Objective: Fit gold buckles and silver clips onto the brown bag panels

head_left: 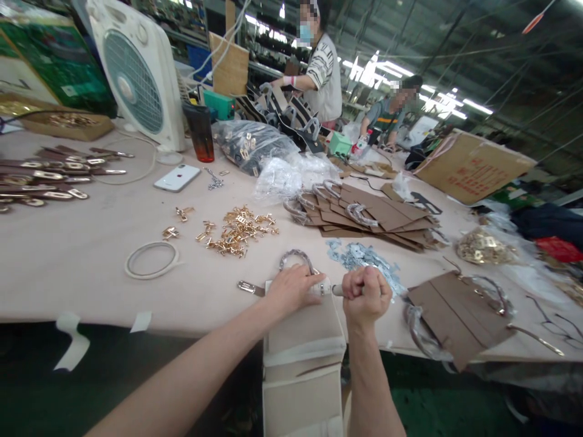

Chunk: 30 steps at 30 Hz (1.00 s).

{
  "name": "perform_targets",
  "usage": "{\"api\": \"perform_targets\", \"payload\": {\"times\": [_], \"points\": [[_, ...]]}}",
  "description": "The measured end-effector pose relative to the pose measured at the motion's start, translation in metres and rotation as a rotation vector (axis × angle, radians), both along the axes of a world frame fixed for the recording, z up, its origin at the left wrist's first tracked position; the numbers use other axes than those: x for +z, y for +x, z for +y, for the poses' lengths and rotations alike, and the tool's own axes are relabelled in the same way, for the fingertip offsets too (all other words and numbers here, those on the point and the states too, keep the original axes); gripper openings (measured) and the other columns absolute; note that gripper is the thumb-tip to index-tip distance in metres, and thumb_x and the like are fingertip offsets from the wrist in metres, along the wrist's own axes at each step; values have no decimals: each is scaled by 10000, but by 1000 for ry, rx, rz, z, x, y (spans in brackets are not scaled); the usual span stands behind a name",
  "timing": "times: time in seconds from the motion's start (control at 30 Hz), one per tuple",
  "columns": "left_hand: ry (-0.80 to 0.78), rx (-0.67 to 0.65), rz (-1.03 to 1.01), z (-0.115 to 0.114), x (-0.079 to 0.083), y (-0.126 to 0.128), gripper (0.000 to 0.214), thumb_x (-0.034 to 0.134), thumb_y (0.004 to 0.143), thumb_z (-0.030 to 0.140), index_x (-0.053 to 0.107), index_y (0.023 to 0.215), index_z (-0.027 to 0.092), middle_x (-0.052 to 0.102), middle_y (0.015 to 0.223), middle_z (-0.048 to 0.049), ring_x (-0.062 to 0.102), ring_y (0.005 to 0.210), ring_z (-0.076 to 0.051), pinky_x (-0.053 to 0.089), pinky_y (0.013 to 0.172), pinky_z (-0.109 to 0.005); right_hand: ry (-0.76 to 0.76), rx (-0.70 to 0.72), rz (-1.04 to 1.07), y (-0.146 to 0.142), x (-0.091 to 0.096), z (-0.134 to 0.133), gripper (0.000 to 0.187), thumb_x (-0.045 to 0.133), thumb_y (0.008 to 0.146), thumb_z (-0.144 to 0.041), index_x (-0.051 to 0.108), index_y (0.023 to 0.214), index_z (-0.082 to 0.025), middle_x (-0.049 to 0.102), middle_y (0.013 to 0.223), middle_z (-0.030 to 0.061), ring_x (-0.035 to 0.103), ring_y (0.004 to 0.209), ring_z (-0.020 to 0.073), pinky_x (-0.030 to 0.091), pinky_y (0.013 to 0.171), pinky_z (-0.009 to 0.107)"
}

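A pale beige bag piece (304, 331) lies over the table's front edge and hangs down toward me. It has a plastic-wrapped curved handle (296, 255) at its top. My left hand (291, 290) holds the bag piece down at the handle's base, thumb and forefinger around a small metal fitting (324, 289). My right hand (367, 294) is closed in a fist around a slim hand tool (337, 291); its pale end points left at the fitting, and the rest is hidden. A brown strap with a metal buckle (249, 287) sticks out on the left.
Gold fittings (239, 230) and grey metal plates (367, 258) lie in piles beyond my hands. Brown panels (373, 209) are stacked behind, another brown bag piece (460, 309) at right. A tape roll (152, 260), phone (177, 178) and fan (136, 73) stand left. Two people work farther back.
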<state>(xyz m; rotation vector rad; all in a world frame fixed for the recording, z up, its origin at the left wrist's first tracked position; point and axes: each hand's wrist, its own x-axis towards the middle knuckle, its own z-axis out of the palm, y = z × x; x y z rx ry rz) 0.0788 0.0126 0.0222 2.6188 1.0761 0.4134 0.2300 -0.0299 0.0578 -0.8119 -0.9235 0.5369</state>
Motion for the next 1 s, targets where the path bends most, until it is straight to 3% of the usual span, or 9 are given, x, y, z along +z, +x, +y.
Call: {"api": "perform_targets", "payload": {"times": [0.1, 0.2, 0.43, 0.6, 0.87, 1.0], "points": [[104, 78, -95, -9, -1, -4, 727, 837, 795, 560, 574, 1411, 278, 635, 1305, -96, 591, 1206, -313, 502, 987, -434, 45, -36, 12, 2, 12, -9, 373, 630, 963, -280, 535, 616, -179, 371, 482, -86, 322, 356, 54, 260, 356, 177], [146, 115, -160, -19, 3, -15, 726, 868, 765, 539, 586, 1365, 241, 595, 1404, -108, 530, 1291, -323, 448, 1073, -479, 23, -41, 37, 1, 12, -17, 362, 633, 959, -262, 543, 618, -177, 372, 484, -85, 328, 357, 55, 262, 356, 177], [13, 108, -315, -24, -13, -46, 328, 843, 843, 390, 725, 1130, 285, 665, 1324, -57, 569, 1273, -263, 467, 1074, -438, -34, 51, 119, -22, -16, -15, 394, 611, 980, -338, 505, 629, -194, 357, 489, -94, 319, 353, 55, 265, 357, 177], [0, 87, -408, -24, -24, -51, 232, 719, 951, 352, 759, 1173, 295, 695, 1287, -67, 600, 1246, -246, 488, 1073, -429, -21, 89, 141, -38, -32, -9, 392, 584, 996, -328, 492, 638, -195, 351, 492, -95, 322, 355, 57, 261, 363, 175], [-1, 179, -409, -26, -20, -44, 184, 680, 958, 265, 807, 1087, 299, 740, 1222, -48, 633, 1198, -233, 521, 1032, -410, 14, 52, 130, -48, -37, -10, 396, 566, 1000, -317, 456, 638, -201, 341, 501, -92, 321, 368, 62, 262, 376, 177], [44, 160, -414, -26, -22, -46, 173, 677, 966, 277, 798, 1088, 298, 688, 1364, -46, 625, 1231, -238, 513, 1059, -430, 44, 24, 116, -52, -37, -8, 382, 576, 991, -296, 473, 637, -197, 359, 505, -87, 331, 367, 62, 265, 376, 179]]}}
